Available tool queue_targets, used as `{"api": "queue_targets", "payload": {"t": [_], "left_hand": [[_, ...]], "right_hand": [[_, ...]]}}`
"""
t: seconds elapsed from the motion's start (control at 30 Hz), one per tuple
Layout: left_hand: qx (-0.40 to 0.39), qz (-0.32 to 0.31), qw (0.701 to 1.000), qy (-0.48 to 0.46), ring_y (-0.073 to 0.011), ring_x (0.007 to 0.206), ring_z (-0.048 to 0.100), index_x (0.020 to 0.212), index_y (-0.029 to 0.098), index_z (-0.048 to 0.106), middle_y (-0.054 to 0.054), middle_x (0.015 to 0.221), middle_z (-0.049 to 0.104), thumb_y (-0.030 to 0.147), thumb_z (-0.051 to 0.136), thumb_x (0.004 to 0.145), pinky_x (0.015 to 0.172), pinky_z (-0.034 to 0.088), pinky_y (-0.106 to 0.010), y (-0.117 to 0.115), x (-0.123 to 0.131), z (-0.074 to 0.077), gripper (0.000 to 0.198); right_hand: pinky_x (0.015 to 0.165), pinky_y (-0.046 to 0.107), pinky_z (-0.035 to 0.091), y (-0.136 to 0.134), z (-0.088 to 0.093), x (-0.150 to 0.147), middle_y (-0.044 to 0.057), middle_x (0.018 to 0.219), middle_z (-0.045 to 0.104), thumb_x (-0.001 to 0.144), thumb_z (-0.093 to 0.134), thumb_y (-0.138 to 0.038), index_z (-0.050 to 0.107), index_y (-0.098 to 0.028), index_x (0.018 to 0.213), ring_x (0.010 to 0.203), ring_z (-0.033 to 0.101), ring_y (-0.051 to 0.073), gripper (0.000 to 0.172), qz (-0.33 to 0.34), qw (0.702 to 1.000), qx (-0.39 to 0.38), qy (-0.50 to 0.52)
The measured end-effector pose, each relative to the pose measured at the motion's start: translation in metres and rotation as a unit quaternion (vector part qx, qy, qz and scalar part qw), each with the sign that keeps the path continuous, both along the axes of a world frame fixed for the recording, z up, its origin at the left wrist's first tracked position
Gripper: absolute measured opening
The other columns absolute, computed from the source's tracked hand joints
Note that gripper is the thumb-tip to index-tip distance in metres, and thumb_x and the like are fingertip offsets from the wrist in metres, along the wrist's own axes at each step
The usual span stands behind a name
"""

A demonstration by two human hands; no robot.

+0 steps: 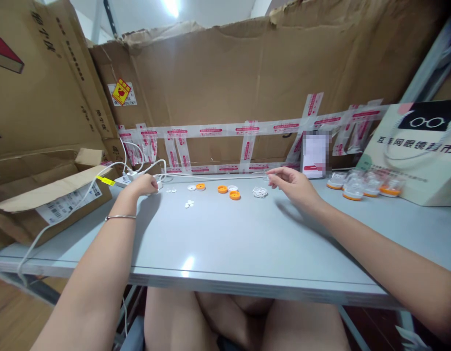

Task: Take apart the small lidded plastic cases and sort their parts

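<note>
Forearms [97, 278] cut off; left grip [147, 185] can't tell; right grip [290, 183] pinches blurry clear piece [266, 178].

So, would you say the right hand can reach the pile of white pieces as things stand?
Probably yes: the right hand is close beside the white pile with nothing visible between, though its fingertips seem to hold something clear.

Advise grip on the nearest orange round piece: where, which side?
Probably best to pinch the nearest orange round piece across the left and right of its outer wall, coming from the person's side and slightly above. It lies flat and low, with the white round piece close behind and another orange one behind-left.
</note>
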State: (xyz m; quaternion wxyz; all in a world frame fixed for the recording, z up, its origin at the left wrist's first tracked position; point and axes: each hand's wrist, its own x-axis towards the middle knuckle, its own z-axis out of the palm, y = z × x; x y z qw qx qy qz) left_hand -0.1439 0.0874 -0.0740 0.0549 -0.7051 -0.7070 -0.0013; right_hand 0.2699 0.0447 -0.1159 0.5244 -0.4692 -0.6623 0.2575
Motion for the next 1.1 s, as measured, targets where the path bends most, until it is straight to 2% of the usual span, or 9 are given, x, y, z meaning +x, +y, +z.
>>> {"api": "queue_targets", "payload": {"t": [0.13, 0.27, 0.37, 0.5, 0.63, 0.8, 0.93, 1.1], "left_hand": [[-0.007, -0.002, 1.0, -0.005, -0.017, 0.074, 0.062, 0.076, 0.016, 0.068, -0.005, 0.081, 0.069, 0.019, 0.052, 0.056, 0.061, 0.043, -0.018, 0.008, -0.001, -0.014, 0.026], [-0.003, -0.021, 1.0, -0.02, -0.0171, 0.081, 0.062, 0.086, 0.014, 0.067, -0.007, 0.089, 0.068, 0.018, 0.051, 0.058, 0.066, 0.044, -0.018, 0.011, 0.007, -0.017, 0.032], [-0.008, -0.036, 0.999, -0.035, -0.0164, 0.081, 0.062, 0.09, 0.013, 0.066, -0.007, 0.091, 0.068, 0.017, 0.051, 0.059, 0.066, 0.044, -0.018, 0.01, 0.01, -0.015, 0.035], [-0.013, -0.052, 0.997, -0.049, -0.0152, 0.079, 0.063, 0.091, 0.015, 0.066, -0.005, 0.087, 0.069, 0.015, 0.05, 0.059, 0.066, 0.045, -0.017, 0.011, 0.013, -0.015, 0.036], [-0.008, -0.063, 0.996, -0.057, -0.0151, 0.078, 0.062, 0.086, 0.017, 0.067, -0.003, 0.085, 0.069, 0.019, 0.053, 0.06, 0.065, 0.045, -0.017, 0.014, 0.015, -0.016, 0.03], [0.004, -0.074, 0.995, -0.06, -0.0164, 0.078, 0.062, 0.083, 0.019, 0.067, -0.004, 0.084, 0.069, 0.029, 0.058, 0.061, 0.064, 0.045, -0.018, 0.015, 0.016, -0.018, 0.026], [0.009, -0.08, 0.995, -0.06, -0.0164, 0.076, 0.062, 0.082, 0.018, 0.067, -0.004, 0.083, 0.068, 0.032, 0.059, 0.061, 0.064, 0.045, -0.018, 0.017, 0.017, -0.02, 0.026], [0.021, -0.082, 0.995, -0.057, -0.0163, 0.076, 0.062, 0.078, 0.02, 0.067, -0.002, 0.081, 0.069, 0.032, 0.059, 0.062, 0.065, 0.044, -0.018, 0.016, 0.02, -0.021, 0.021]], "right_hand": [[0.065, 0.029, 0.042, 0.001, 0.002, 0.002, 0.001, 0.068, 0.056, 0.073, 0.055, -0.041, 0.057, -0.018, 0.087, 0.064, 0.052, 0.014, 0.026, -0.007, 1.0, 0.0, 0.005], [0.062, 0.027, 0.042, 0.002, 0.013, 0.009, 0.001, 0.067, 0.057, 0.072, 0.058, -0.034, 0.058, -0.019, 0.083, 0.062, 0.052, 0.013, 0.019, -0.028, 0.999, 0.014, 0.04], [0.059, 0.025, 0.041, 0.006, 0.026, 0.03, 0.0, 0.063, 0.057, 0.071, 0.058, -0.024, 0.059, -0.017, 0.079, 0.057, 0.051, 0.011, 0.011, -0.097, 0.987, 0.042, 0.118], [0.053, 0.022, 0.038, 0.013, 0.04, 0.07, 0.0, 0.06, 0.055, 0.071, 0.053, -0.015, 0.057, -0.014, 0.072, 0.051, 0.048, 0.007, 0.004, -0.219, 0.948, 0.045, 0.226], [0.052, 0.022, 0.036, 0.019, 0.041, 0.095, 0.0, 0.058, 0.054, 0.07, 0.051, -0.011, 0.056, -0.014, 0.07, 0.05, 0.048, 0.006, 0.006, -0.258, 0.934, 0.021, 0.247], [0.055, 0.024, 0.038, 0.017, 0.04, 0.102, 0.001, 0.058, 0.054, 0.069, 0.053, -0.012, 0.056, -0.014, 0.066, 0.05, 0.048, 0.007, 0.004, -0.287, 0.94, 0.042, 0.178], [0.06, 0.026, 0.039, 0.012, 0.04, 0.11, 0.003, 0.064, 0.056, 0.07, 0.053, -0.015, 0.057, -0.014, 0.069, 0.056, 0.05, 0.009, 0.004, -0.322, 0.944, -0.014, 0.065], [0.061, 0.031, 0.035, 0.016, 0.034, 0.122, 0.008, 0.074, 0.062, 0.066, 0.06, -0.02, 0.061, -0.016, 0.069, 0.061, 0.048, 0.014, 0.004, -0.372, 0.91, -0.091, -0.162]]}}
